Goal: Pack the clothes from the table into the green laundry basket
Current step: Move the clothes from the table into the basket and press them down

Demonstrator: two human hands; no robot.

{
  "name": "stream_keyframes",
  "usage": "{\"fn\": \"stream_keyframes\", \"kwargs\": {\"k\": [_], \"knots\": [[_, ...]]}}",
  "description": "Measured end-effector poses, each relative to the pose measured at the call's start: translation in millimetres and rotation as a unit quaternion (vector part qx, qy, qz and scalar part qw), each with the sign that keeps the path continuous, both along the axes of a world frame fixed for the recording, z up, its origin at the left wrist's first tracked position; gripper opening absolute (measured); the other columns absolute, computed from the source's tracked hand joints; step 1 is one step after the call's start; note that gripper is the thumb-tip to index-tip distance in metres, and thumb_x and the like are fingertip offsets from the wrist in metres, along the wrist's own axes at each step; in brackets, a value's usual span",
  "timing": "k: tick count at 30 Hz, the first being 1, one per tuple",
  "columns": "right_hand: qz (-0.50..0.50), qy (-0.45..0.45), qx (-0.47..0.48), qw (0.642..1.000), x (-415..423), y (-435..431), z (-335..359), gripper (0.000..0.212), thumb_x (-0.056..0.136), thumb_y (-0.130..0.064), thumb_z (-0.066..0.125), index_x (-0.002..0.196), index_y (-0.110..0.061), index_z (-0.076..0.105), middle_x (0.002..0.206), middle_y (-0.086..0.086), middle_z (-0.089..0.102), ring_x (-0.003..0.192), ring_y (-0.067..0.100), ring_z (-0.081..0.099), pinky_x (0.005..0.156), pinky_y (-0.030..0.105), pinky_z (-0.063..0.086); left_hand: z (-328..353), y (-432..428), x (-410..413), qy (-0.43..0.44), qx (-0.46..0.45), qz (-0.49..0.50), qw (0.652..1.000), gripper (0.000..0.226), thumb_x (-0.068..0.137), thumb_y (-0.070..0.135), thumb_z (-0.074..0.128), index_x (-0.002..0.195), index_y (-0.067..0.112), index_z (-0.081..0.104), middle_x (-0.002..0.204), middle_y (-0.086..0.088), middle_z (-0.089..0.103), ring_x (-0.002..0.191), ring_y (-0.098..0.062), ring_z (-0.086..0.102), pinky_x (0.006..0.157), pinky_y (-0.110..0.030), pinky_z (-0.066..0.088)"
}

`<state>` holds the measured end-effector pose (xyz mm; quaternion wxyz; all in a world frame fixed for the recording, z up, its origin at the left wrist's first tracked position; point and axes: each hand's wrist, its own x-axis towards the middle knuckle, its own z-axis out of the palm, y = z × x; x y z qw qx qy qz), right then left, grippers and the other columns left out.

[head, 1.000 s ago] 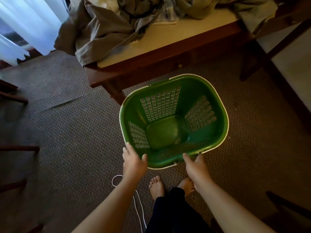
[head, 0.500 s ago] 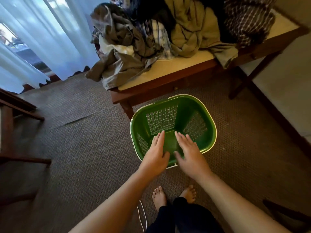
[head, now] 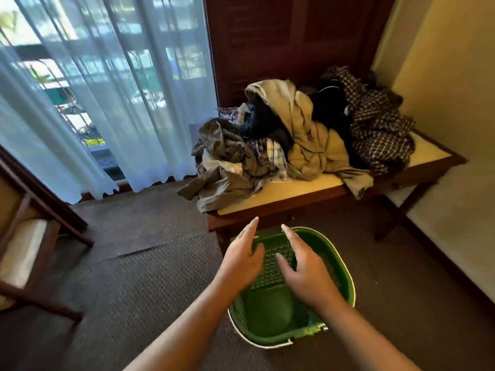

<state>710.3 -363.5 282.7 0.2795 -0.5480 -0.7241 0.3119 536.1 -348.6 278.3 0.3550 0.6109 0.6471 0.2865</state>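
The green laundry basket stands empty on the carpet in front of the wooden table. A pile of clothes covers the table: a grey-brown garment hanging over the left edge, a beige one in the middle, a dark checked one at the right, black items between them. My left hand and my right hand hover above the basket, fingers spread and pointing toward the table, holding nothing.
Sheer white curtains cover a window at the left. A wooden chair stands at the left edge. A dark wooden panel rises behind the table, and a pale wall runs along the right.
My hands let go of the basket rim and rose above it, reaching forward toward the table. The view tilted up, showing the whole clothes pile.
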Motion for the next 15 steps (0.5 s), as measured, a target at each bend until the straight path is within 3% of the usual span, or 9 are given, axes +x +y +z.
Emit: {"fn": "stream_keyframes", "kwargs": {"k": [4, 6, 9, 12, 15], "knots": [[0.017, 0.025, 0.012, 0.999, -6.7, 26.8, 15.0, 0.066, 0.1, -0.031, 0.06, 0.158, -0.028, 0.029, 0.159, -0.009, 0.037, 0.143, -0.004, 0.026, 0.115, 0.016, 0.022, 18.6, 17.4, -8.0, -0.021, 0.024, 0.044, 0.999, 0.066, 0.1, 0.022, 0.055, 0.16, 0.035, 0.029, 0.16, 0.001, 0.044, 0.138, -0.018, 0.051, 0.112, -0.042, 0.049], [0.026, 0.033, 0.014, 0.999, -10.9, 42.4, 20.8, 0.065, 0.1, -0.033, 0.059, 0.158, -0.031, 0.029, 0.16, -0.01, 0.036, 0.14, -0.007, 0.024, 0.114, 0.015, 0.021, 27.9, 25.1, -11.7, -0.014, 0.032, 0.064, 0.997, 0.067, 0.101, 0.019, 0.055, 0.161, 0.032, 0.03, 0.16, 0.003, 0.042, 0.142, -0.014, 0.046, 0.114, -0.029, 0.043], [0.048, 0.044, 0.003, 0.998, -18.2, 64.8, 30.7, 0.065, 0.1, -0.035, 0.059, 0.157, -0.032, 0.028, 0.159, -0.01, 0.037, 0.137, -0.008, 0.025, 0.112, 0.015, 0.022, 40.6, 36.1, -18.4, -0.01, 0.036, 0.076, 0.996, 0.066, 0.101, 0.018, 0.056, 0.16, 0.033, 0.03, 0.16, 0.004, 0.042, 0.136, -0.011, 0.05, 0.1, -0.019, 0.045], [0.071, 0.037, 0.007, 0.997, -25.3, 89.9, 36.7, 0.064, 0.1, -0.037, 0.059, 0.157, -0.031, 0.031, 0.157, -0.006, 0.042, 0.135, -0.005, 0.03, 0.11, 0.016, 0.025, 44.6, 52.6, -27.8, -0.018, 0.042, 0.092, 0.995, 0.065, 0.099, 0.021, 0.056, 0.158, 0.035, 0.034, 0.156, 0.001, 0.047, 0.129, -0.013, 0.057, 0.101, -0.034, 0.056], [0.073, 0.03, 0.0, 0.997, -32.8, 118.3, 36.1, 0.065, 0.098, -0.039, 0.061, 0.156, -0.028, 0.034, 0.155, -0.002, 0.046, 0.141, 0.007, 0.039, 0.109, 0.018, 0.028, 42.9, 71.9, -38.7, 0.009, 0.041, 0.093, 0.995, 0.066, 0.095, 0.024, 0.056, 0.157, 0.033, 0.035, 0.154, 0.0, 0.05, 0.137, -0.017, 0.051, 0.11, -0.043, 0.05]]}}
